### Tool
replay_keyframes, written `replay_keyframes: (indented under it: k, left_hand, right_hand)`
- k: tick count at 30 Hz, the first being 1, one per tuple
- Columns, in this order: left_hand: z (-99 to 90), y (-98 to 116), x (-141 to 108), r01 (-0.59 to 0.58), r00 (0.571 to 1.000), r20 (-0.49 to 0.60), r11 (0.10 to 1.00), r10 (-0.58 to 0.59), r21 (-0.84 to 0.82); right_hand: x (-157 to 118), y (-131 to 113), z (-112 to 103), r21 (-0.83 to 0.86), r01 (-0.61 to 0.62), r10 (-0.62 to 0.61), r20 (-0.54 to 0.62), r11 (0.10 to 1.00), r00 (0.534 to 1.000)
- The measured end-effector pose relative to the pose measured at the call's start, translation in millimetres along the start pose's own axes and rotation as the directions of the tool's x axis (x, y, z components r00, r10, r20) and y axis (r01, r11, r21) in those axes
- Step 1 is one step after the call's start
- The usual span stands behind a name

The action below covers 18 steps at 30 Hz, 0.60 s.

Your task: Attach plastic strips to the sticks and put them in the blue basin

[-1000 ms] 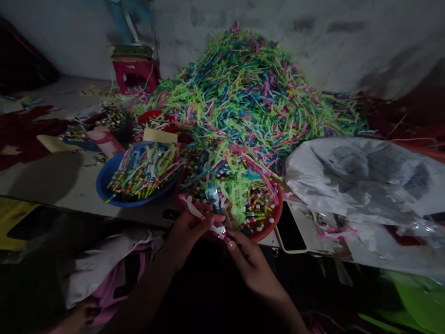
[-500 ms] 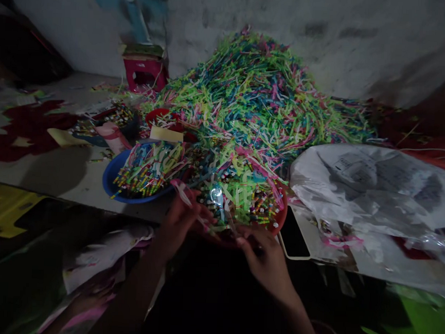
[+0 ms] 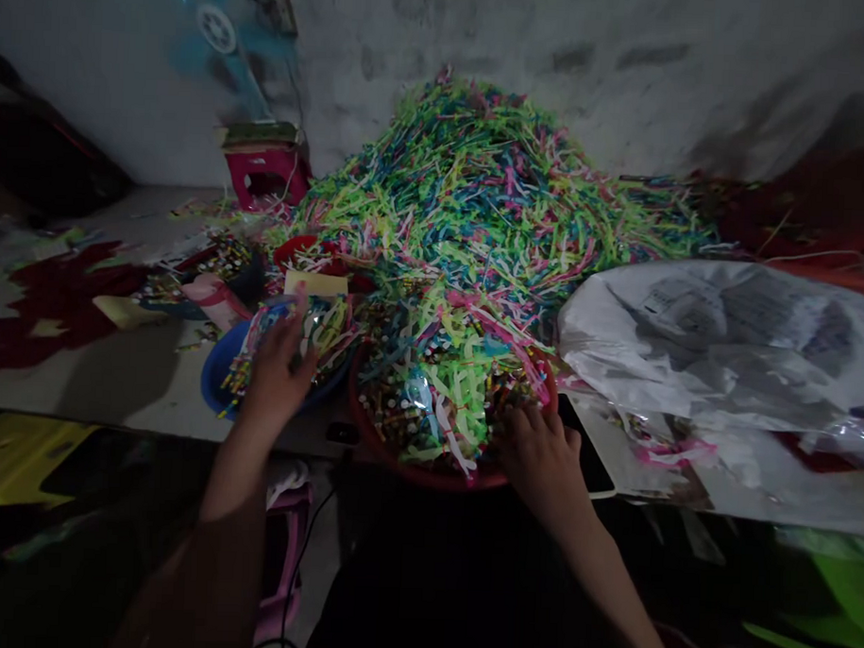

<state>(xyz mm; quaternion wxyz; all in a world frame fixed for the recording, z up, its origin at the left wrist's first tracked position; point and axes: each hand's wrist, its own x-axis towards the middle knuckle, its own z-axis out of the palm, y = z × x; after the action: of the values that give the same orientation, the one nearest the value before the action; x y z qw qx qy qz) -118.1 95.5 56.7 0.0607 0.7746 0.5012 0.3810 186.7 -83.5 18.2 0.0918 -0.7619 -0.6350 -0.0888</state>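
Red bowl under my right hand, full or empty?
Full: green strips and beaded pieces crowd the red bowl, covering most of its inside.

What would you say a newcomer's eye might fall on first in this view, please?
Probably the great heap of green, blue, pink and white strips, rising at the upper middle of the picture. In front of it, the left hand is over the blue bowl and the right hand at the right front of the red basin. The large white plastic bag at right also stands out.
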Motion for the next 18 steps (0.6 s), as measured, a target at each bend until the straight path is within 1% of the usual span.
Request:
replay_keyframes:
  k: [1, 2, 3, 4, 6, 7, 8, 10, 11, 12, 14, 15, 16, 18]
  left_hand:
    - [6.2, 14, -9, -0.046, 0.999, 0.009, 0.999, 0.046, -0.021]
    - [12.7, 30, -18, -0.053, 0.997, 0.049, 0.997, 0.055, -0.051]
    - [19.4, 45, -26, -0.032, 0.993, 0.109, 0.995, 0.043, -0.096]
    - [26.0, 60, -33, 0.027, 0.979, 0.205, 0.989, 0.003, -0.143]
    - [38.7, 83, -43, 0.159, 0.924, 0.375, 0.967, -0.074, -0.201]
    - [44.1, 91, -45, 0.208, 0.9, 0.424, 0.956, -0.104, -0.207]
    - [48.6, 96, -46, 0.245, 0.886, 0.445, 0.946, -0.13, -0.213]
    - [53.7, 99, -45, 0.324, 0.872, 0.455, 0.909, -0.18, -0.262]
    - [54.1, 99, -43, 0.387, 0.853, 0.479, 0.867, -0.207, -0.314]
    - [53.2, 97, -42, 0.46, 0.823, 0.521, 0.805, -0.227, -0.375]
    - [48.3, 95, -41, 0.597, 0.755, 0.606, 0.642, -0.249, -0.48]
    - [44.8, 94, -41, 0.645, 0.73, 0.634, 0.564, -0.254, -0.516]
    - [40.9, 94, -41, 0.674, 0.717, 0.647, 0.495, -0.26, -0.548]
    - [32.5, 95, -43, 0.687, 0.724, 0.627, 0.39, -0.288, -0.613]
  right_hand:
    - [1, 0, 1, 0.016, 0.014, -0.014, 0.01, 1.0, 1.0]
    - [1, 0, 2, 0.033, 0.032, -0.032, 0.02, 0.999, 0.999]
    - [2, 1, 3, 0.052, 0.047, -0.048, 0.024, 0.998, 0.999]
    - [2, 1, 4, 0.07, 0.053, -0.055, 0.016, 0.996, 0.998]
    - [1, 2, 5, 0.105, 0.054, -0.051, -0.034, 0.993, 0.998]
    - [0, 2, 5, 0.126, 0.051, -0.042, -0.076, 0.991, 0.996]
    - [-1, 2, 4, 0.15, 0.046, -0.028, -0.125, 0.988, 0.992]
    - [-5, 3, 3, 0.228, 0.046, 0.006, -0.223, 0.973, 0.975]
    - [-7, 3, 3, 0.284, 0.05, 0.028, -0.264, 0.957, 0.964]
    - [-9, 3, 3, 0.345, 0.054, 0.052, -0.289, 0.937, 0.956]
    - [-12, 2, 5, 0.447, 0.054, 0.085, -0.284, 0.893, 0.955]
    - [-13, 1, 7, 0.475, 0.052, 0.086, -0.264, 0.878, 0.961]
    - [-13, 0, 8, 0.487, 0.049, 0.081, -0.241, 0.872, 0.967]
    - [-14, -2, 10, 0.489, 0.04, 0.072, -0.207, 0.872, 0.976]
